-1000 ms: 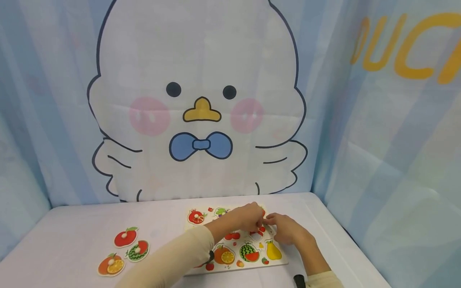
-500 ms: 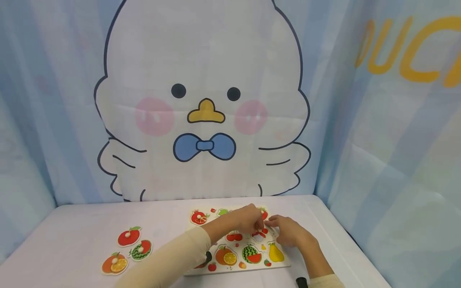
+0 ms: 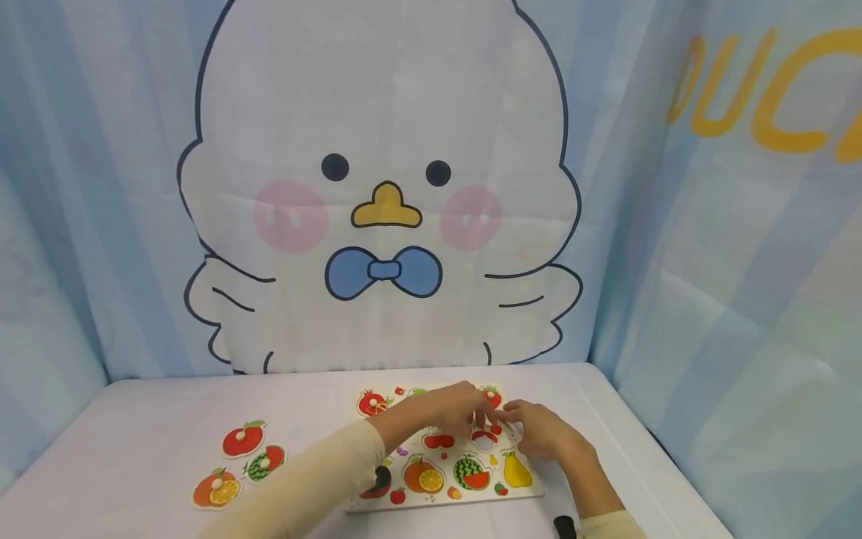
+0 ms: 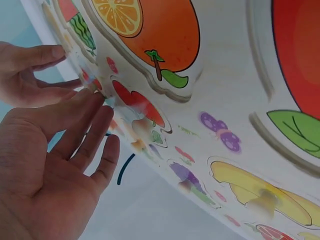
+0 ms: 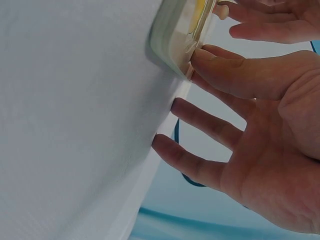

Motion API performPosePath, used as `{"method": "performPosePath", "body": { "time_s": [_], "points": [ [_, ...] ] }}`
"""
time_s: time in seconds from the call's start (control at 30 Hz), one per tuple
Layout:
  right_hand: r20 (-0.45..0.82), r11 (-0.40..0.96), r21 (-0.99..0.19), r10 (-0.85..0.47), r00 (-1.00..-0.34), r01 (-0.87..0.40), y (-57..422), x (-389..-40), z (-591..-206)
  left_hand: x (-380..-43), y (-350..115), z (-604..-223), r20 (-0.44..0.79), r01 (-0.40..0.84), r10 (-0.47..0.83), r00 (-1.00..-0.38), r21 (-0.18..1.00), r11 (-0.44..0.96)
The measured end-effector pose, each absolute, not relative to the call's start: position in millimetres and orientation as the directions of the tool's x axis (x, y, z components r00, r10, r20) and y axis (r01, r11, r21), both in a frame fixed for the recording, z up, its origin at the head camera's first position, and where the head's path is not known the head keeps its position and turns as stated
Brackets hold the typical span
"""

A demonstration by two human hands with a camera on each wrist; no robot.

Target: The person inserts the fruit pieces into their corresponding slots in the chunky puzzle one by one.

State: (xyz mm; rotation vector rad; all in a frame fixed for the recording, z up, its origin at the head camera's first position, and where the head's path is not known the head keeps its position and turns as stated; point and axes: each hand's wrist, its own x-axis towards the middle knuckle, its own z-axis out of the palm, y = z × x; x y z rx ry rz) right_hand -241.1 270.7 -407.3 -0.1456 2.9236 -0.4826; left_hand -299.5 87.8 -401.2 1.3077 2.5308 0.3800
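A white fruit puzzle board point(image 3: 353, 449) lies on the white table, printed with an orange, a watermelon and a pear. My left hand point(image 3: 459, 408) reaches over its right half, fingers pointing down beside a red-and-white fruit piece point(image 3: 483, 440). In the left wrist view its thumb and index finger lie close together at the board, the other fingers extended. At the board's right edge rests my right hand point(image 3: 539, 432), index fingertip by the left fingers. The right wrist view has its thumb on the board's edge, two straight fingers touching the table. A knob point(image 5: 221, 11) shows near the left fingers.
Left of the board lie three loose knobbed pieces: an apple point(image 3: 243, 440), a watermelon point(image 3: 266, 463) and an orange point(image 3: 216, 490). A pomegranate piece point(image 3: 372, 403) and a strawberry piece point(image 3: 493, 397) sit along the board's far side. A curtain with a cartoon duck hangs behind.
My left fingers have loosened and lifted slightly from the red-and-white piece, so more of it shows. The right hand stays in place. The head view has shifted a little.
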Motion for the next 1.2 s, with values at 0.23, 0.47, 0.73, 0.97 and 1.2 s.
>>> {"method": "performPosePath", "body": {
  "time_s": [0.23, 0.47, 0.73, 0.97, 1.2],
  "points": [
    [-0.154, 0.947, -0.31, -0.136, -0.979, -0.082, 269, -242, -407, -296, 76, -397, -0.131, 0.739, 0.831, -0.54, 0.399, 0.543],
    [-0.158, 0.942, -0.322, -0.147, -0.976, -0.09, 266, -241, -406, -297, 61, -397, -0.095, 0.749, 0.843, -0.53, 0.414, 0.518],
    [-0.162, 0.946, -0.312, -0.14, -0.977, -0.084, 264, -241, -406, -298, 32, -390, -0.051, 0.756, 0.845, -0.533, 0.419, 0.503],
    [-0.172, 0.952, -0.299, -0.128, -0.977, -0.072, 264, -240, -404, -298, 5, -386, -0.055, 0.732, 0.822, -0.567, 0.424, 0.534],
    [-0.185, 0.951, -0.307, -0.104, -0.977, -0.043, 267, -241, -408, -294, -24, -383, -0.06, 0.726, 0.818, -0.572, 0.427, 0.539]
  ]
}}
